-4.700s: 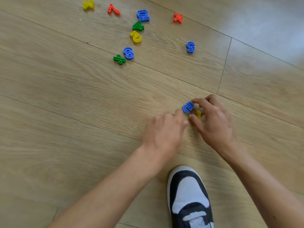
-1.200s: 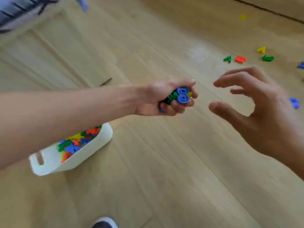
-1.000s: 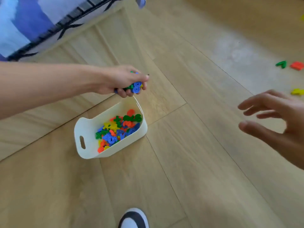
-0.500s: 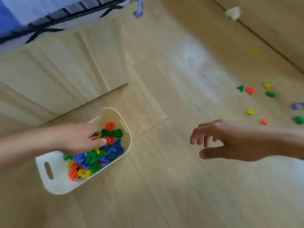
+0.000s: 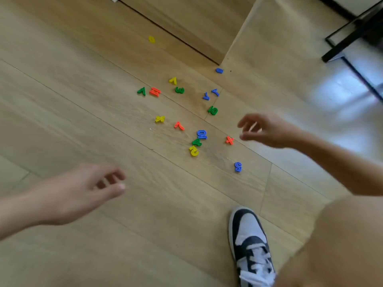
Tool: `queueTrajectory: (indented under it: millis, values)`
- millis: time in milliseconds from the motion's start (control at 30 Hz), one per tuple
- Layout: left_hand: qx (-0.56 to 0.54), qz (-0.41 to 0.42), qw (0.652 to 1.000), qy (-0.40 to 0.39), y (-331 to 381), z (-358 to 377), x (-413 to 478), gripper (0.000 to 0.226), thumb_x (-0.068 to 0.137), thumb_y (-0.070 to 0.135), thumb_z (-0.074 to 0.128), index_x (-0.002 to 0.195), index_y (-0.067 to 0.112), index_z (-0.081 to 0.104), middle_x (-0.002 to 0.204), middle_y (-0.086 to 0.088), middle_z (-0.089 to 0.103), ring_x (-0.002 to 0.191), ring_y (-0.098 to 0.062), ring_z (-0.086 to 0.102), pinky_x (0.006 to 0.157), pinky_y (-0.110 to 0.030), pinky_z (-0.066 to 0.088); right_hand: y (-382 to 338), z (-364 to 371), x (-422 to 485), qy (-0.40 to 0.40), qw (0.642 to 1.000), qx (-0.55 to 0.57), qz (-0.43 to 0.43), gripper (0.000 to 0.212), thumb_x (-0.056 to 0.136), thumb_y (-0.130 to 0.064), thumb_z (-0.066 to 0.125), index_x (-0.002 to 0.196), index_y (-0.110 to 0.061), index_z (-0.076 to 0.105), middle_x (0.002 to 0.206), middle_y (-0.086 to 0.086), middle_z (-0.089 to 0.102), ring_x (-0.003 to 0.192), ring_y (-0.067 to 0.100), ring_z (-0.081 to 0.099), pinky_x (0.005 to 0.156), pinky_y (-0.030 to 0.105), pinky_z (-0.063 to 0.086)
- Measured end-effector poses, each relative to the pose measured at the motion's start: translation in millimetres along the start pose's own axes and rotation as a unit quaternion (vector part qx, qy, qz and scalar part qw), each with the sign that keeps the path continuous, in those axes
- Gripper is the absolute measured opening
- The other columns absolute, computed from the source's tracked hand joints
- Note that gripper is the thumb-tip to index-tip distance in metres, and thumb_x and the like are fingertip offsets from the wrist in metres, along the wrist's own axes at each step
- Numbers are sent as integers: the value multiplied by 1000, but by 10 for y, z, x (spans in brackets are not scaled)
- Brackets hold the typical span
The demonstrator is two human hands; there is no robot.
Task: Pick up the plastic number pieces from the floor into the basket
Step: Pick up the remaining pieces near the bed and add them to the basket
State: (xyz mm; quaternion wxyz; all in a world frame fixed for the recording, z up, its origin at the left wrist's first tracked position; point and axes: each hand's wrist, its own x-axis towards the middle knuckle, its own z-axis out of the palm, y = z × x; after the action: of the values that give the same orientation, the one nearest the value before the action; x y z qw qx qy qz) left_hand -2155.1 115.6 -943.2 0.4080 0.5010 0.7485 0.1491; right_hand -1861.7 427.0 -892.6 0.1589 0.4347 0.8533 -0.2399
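Several coloured plastic number pieces lie scattered on the wooden floor. Among them are a red cross, a blue piece, a yellow piece, a green 4 and a blue 0. My right hand hovers just right of the red cross, fingers spread and empty. At lower left my left hand hangs over bare floor, fingers apart, holding nothing. The basket is out of view.
A black and white shoe stands at the bottom right beside my knee. A wooden cabinet base runs along the top. A black metal frame sits at the top right.
My left hand left the basket with nothing in it. The view swung right, away from the basket, to the scattered pieces. My right hand now hangs near the red cross.
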Motion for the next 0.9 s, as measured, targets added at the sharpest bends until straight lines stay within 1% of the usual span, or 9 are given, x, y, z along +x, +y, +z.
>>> queueTrajectory:
  millis: [67, 133, 200, 267, 333, 400, 533, 700, 900]
  values:
    - [-3, 19, 999, -34, 524, 407, 331, 36, 82, 60, 51, 103, 34, 62, 94, 16, 65, 86, 3, 59, 75, -20, 48, 397, 356, 24, -15, 1000, 2, 9, 30, 86, -31, 76, 112, -22, 62, 103, 1, 67, 89, 17, 66, 84, 40, 55]
    - [-2, 14, 999, -30, 876, 784, 664, 28, 89, 49, 53, 108, 29, 60, 101, 13, 62, 91, -3, 58, 83, -27, 49, 656, 739, 46, -23, 997, -72, -23, 38, 86, -35, 73, 119, -24, 57, 114, -3, 61, 94, 16, 63, 81, 38, 55]
    - [-8, -9, 1000, -22, 1111, 1065, 977, 26, 91, 44, 55, 106, 25, 61, 99, 9, 63, 89, -8, 60, 82, -29, 49, 850, 1026, 58, -11, 985, -152, -80, 42, 88, -41, 68, 124, -28, 51, 122, -8, 52, 105, 15, 58, 78, 34, 54]
    - [-15, -25, 999, -13, 1307, 1199, 1208, 23, 90, 43, 55, 102, 24, 62, 94, 8, 64, 85, -10, 59, 81, -30, 49, 996, 1173, 92, 7, 980, -161, -121, 38, 89, -41, 64, 122, -29, 51, 121, -8, 50, 107, 15, 55, 71, 27, 48]
    - [-2, -33, 999, 14, 1456, 1281, 1430, 21, 90, 43, 54, 96, 25, 61, 90, 8, 65, 82, -12, 58, 78, -31, 49, 1118, 1228, 137, 15, 980, -138, -143, 30, 90, -39, 61, 116, -27, 54, 116, -7, 50, 103, 16, 54, 67, 23, 39]
    - [44, -43, 996, 70, 1588, 1306, 1625, 19, 91, 42, 49, 94, 26, 59, 91, 8, 64, 83, -16, 59, 76, -35, 50, 1222, 1258, 191, 22, 979, -108, -173, 22, 90, -34, 62, 108, -24, 59, 111, -6, 54, 99, 17, 55, 68, 22, 37]
    - [190, -33, 964, 182, 1734, 1360, 1931, 18, 91, 38, 47, 103, 27, 54, 104, 4, 56, 97, -21, 55, 71, -34, 45, 1365, 1287, 251, 39, 973, -64, -217, 7, 85, -19, 67, 91, -17, 64, 98, -2, 59, 88, 18, 60, 63, 29, 53]
    - [310, -64, 930, 186, 1576, 1504, 2210, 46, 87, 46, 55, 124, 22, 41, 118, 0, 45, 103, -18, 48, 78, -29, 45, 1457, 1340, 342, 58, 969, -10, -238, 17, 75, -20, 73, 88, -21, 61, 91, -8, 56, 81, 13, 58, 64, 24, 51]
    - [265, -74, 945, 178, 1432, 1640, 2319, 55, 86, 38, 63, 131, 23, 34, 123, 5, 44, 110, -15, 47, 86, -25, 45, 1248, 1228, 440, 114, 959, 134, -221, 14, 82, -26, 67, 96, -24, 62, 97, -13, 55, 87, 7, 56, 75, 22, 46]
